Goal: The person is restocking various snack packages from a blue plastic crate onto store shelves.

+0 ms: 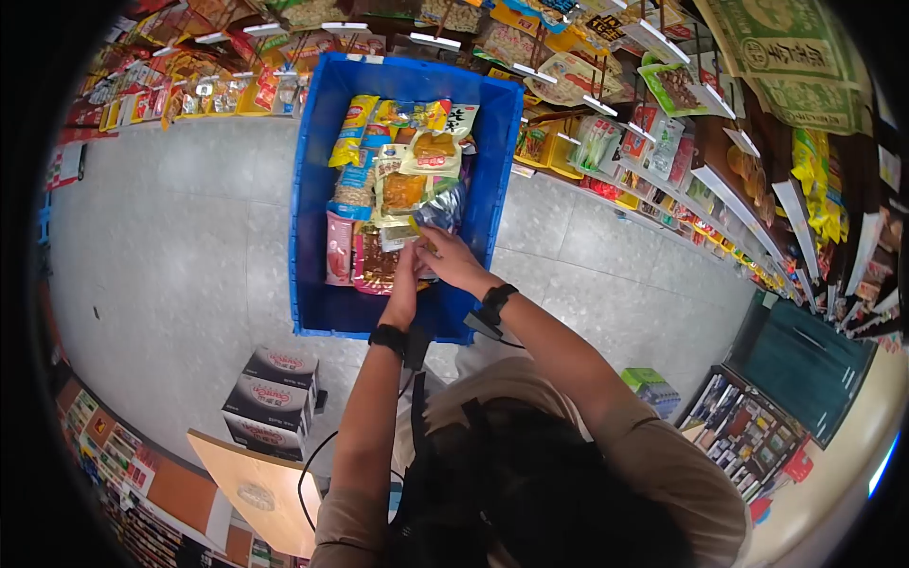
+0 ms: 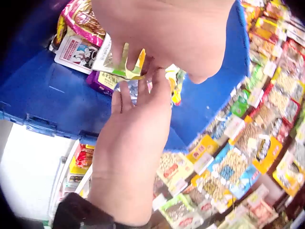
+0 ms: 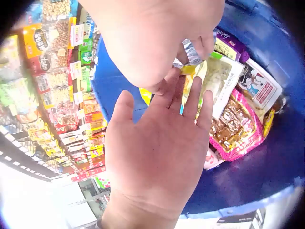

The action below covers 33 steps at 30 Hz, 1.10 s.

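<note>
Both hands meet over the near part of a blue crate (image 1: 301,218) filled with snack packets. My right hand (image 1: 450,260) pinches a small yellow-edged packet (image 3: 188,70), which the fingers partly cover. My left hand (image 3: 155,143) has its fingers mostly straight and its thumb spread apart; its fingertips overlap the packet and the right thumb in the right wrist view. Beside them lie a clear pack with a green edge (image 3: 221,78), a pink-edged brown snack bag (image 3: 236,126), a white cartoon-printed pack (image 3: 257,86) and a purple pack (image 2: 102,82).
Shelves of hanging snack bags (image 1: 568,76) curve around the crate's far and right sides. Stacked dark cartons (image 1: 270,402) stand on the grey tiled floor (image 1: 180,208) at the left, near a wooden board (image 1: 256,488). A green box (image 1: 651,388) sits at the right.
</note>
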Each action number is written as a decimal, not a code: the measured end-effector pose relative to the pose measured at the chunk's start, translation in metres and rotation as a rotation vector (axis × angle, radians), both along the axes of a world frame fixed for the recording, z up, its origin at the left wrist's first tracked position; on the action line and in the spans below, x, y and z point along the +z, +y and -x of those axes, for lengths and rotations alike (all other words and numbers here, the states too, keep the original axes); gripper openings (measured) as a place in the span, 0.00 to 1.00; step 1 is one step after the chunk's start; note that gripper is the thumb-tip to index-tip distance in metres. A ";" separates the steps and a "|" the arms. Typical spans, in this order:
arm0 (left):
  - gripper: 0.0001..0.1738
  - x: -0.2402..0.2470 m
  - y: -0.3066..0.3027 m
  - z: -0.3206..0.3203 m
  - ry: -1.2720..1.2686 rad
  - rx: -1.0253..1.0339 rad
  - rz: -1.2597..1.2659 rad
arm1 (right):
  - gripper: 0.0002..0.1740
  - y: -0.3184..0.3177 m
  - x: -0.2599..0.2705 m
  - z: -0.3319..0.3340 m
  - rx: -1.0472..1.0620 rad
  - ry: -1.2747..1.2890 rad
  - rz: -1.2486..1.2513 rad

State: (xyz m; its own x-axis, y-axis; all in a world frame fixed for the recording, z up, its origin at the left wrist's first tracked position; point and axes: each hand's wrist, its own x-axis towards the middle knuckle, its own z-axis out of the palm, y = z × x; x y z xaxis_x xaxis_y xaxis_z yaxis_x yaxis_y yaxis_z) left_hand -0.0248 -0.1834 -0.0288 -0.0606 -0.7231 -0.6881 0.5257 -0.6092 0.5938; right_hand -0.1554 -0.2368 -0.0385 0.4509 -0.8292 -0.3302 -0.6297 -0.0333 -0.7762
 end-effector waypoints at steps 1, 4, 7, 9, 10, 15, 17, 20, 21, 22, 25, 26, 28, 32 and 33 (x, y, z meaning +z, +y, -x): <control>0.39 0.014 0.006 -0.009 0.020 -0.041 -0.009 | 0.29 -0.001 0.024 -0.005 -0.022 -0.155 -0.159; 0.31 0.067 0.026 -0.025 -0.404 -0.128 0.375 | 0.29 0.038 0.070 -0.031 -0.424 -0.479 -0.300; 0.21 0.150 0.051 -0.067 -0.880 -0.553 0.776 | 0.27 0.063 0.120 -0.050 -0.636 -0.679 -0.510; 0.18 0.186 0.076 -0.094 -1.029 -0.628 0.968 | 0.22 0.080 0.163 -0.066 -0.591 -0.583 -0.476; 0.17 0.195 0.088 -0.108 -1.045 -0.590 1.056 | 0.21 0.091 0.166 -0.070 -0.578 -0.589 -0.503; 0.11 0.206 0.156 -0.184 -0.969 -0.445 0.867 | 0.20 0.127 0.200 -0.116 -0.621 -0.758 -0.576; 0.09 0.208 0.168 -0.204 -0.818 -0.247 0.587 | 0.22 0.135 0.214 -0.138 -0.631 -0.879 -0.612; 0.09 0.224 0.167 -0.223 -0.404 0.137 0.367 | 0.22 0.144 0.230 -0.165 -0.495 -0.844 -0.611; 0.09 0.229 0.163 -0.227 -0.230 0.268 0.329 | 0.22 0.144 0.235 -0.172 -0.458 -0.802 -0.592; 0.09 0.234 0.159 -0.230 -0.219 0.289 0.336 | 0.22 0.143 0.242 -0.176 -0.459 -0.835 -0.635; 0.10 0.251 0.148 -0.233 -0.194 0.312 0.362 | 0.23 0.138 0.283 -0.183 -0.490 -0.967 -0.810; 0.10 0.262 0.145 -0.231 -0.197 0.310 0.373 | 0.23 0.135 0.288 -0.181 -0.488 -0.976 -0.835; 0.10 0.279 0.138 -0.227 -0.218 0.289 0.400 | 0.24 0.129 0.298 -0.174 -0.493 -1.005 -0.877; 0.11 0.295 0.125 -0.217 -0.299 0.193 0.474 | 0.23 0.117 0.321 -0.154 -0.487 -0.964 -0.800; 0.12 0.301 0.121 -0.213 -0.324 0.162 0.491 | 0.22 0.117 0.324 -0.149 -0.457 -0.949 -0.734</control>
